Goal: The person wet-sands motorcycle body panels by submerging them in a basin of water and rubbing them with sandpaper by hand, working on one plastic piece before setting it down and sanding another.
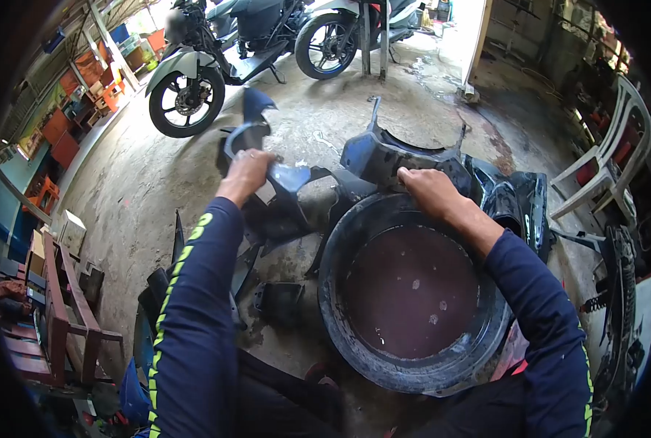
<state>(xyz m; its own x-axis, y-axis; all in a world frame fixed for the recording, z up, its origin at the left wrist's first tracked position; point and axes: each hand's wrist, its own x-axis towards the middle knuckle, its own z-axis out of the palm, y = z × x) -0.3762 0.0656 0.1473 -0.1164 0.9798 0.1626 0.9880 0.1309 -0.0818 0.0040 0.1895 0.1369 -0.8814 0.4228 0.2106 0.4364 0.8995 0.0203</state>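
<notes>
My left hand (pixel 248 174) is closed on a dark, curved motorcycle fairing panel (pixel 254 137), held up over other loose panels (pixel 276 223) on the floor. Slight blur softens that panel's edges. My right hand (pixel 429 191) is closed, pinching the lower edge of a wide dark fairing panel (pixel 373 157) with two thin prongs rising from its ends. This panel is just beyond the far rim of a large black tub (pixel 338 328). Murky reddish-brown water (pixel 406 292) with a few foam patches fills the tub's inside.
Glossy black body parts (pixel 502 196) lie right of the tub. A small dark part (pixel 280 301) is on the concrete floor to its left. Two motorcycles (pixel 186 102) stand at the back. A plastic chair (pixel 611 150) is at right, a wooden bench (pixel 66 306) at left.
</notes>
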